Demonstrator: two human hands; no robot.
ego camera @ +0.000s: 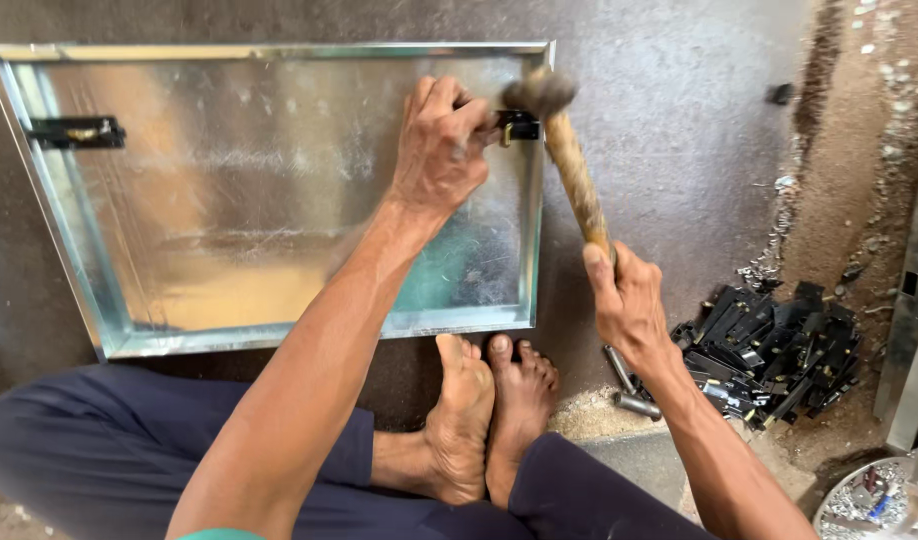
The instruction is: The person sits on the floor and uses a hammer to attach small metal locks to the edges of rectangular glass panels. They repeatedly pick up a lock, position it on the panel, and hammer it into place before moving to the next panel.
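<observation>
— Two hands busy?
— Yes: my left hand [441, 140] pinches the black hinge [519, 125] at the galvanised tray [279, 335]'s right rim; my right hand [627, 300] fingers wrap the hammer [571, 160].
— Advice?
— Short, square taps beside that rim, I'd say.

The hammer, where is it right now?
In the head view, the hammer is right of centre, its handle gripped by the right hand and its head at the tray's top right corner, beside the left hand.
</observation>
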